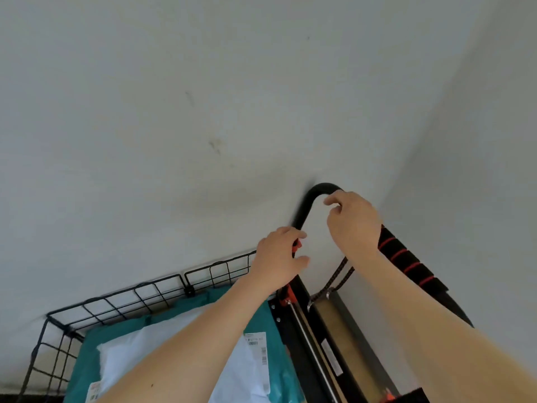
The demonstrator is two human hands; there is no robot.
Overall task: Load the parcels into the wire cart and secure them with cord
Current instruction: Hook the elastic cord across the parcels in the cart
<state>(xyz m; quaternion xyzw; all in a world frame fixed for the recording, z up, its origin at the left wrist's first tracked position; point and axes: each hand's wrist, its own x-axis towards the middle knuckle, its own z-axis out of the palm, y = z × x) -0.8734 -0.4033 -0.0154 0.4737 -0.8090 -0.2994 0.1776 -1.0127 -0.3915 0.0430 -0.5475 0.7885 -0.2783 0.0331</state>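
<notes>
A black wire cart (pixel 122 298) stands at the lower left with teal (pixel 87 359) and white parcels (pixel 128 356) lying inside it. Its black curved handle (pixel 315 193) rises at the centre, with a red-ringed foam grip (pixel 406 260) on the right side. My left hand (pixel 279 257) grips the handle's left tube beside a red clip. Higher up, my right hand (pixel 353 219) is curled at the top bend of the handle. A dark speckled cord (pixel 337 276) hangs from under my right hand down to a metal hook (pixel 312 301). What the right fingers pinch is hidden.
A pale wall (pixel 203 97) fills the view behind the cart, meeting a side wall (pixel 479 141) at the right. A flat brown and grey panel (pixel 337 324) sits behind the handle frame.
</notes>
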